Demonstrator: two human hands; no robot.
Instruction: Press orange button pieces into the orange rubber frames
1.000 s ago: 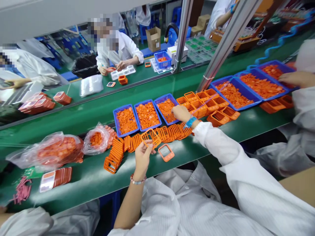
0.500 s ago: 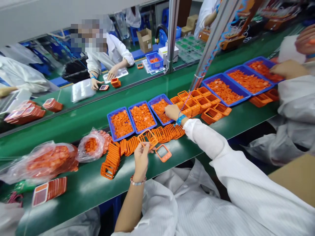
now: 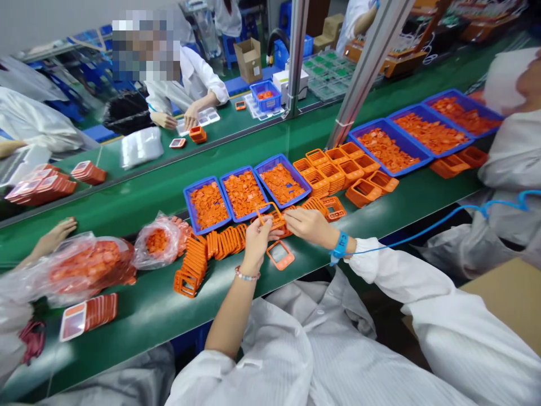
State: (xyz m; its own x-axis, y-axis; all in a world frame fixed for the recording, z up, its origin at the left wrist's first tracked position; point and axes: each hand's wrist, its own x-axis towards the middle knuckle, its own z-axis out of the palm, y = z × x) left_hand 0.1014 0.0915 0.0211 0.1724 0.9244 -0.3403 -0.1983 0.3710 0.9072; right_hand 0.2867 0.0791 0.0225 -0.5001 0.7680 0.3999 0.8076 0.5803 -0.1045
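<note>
My left hand point(image 3: 258, 241) pinches an orange plastic frame point(image 3: 276, 221) by its near left edge, tilted above the bench. My right hand point(image 3: 311, 226) meets the frame's right side with thumb and fingers together. Anything inside that pinch is too small or hidden to make out. Just below lies another orange frame point(image 3: 288, 260) with a pale window, flat on the green bench. Behind my hands a row of leaning orange frames point(image 3: 228, 242) runs along the trays, partly covered by my hands. Small orange pieces point(image 3: 281, 181) fill the nearest blue tray point(image 3: 305, 193).
Two more blue trays point(image 3: 189, 210) of orange pieces stand to the left, beside plastic bags point(image 3: 91, 262) of orange parts. Stacked orange frames point(image 3: 327, 175) and further blue trays point(image 3: 422, 163) extend right. A metal post point(image 3: 359, 73) rises behind. Co-workers sit around; one hand point(image 3: 59, 234) reaches near the bags.
My right hand has left the tray of small orange pieces and come down to the frame in my left hand. My left hand has shifted right and up with the frame.
</note>
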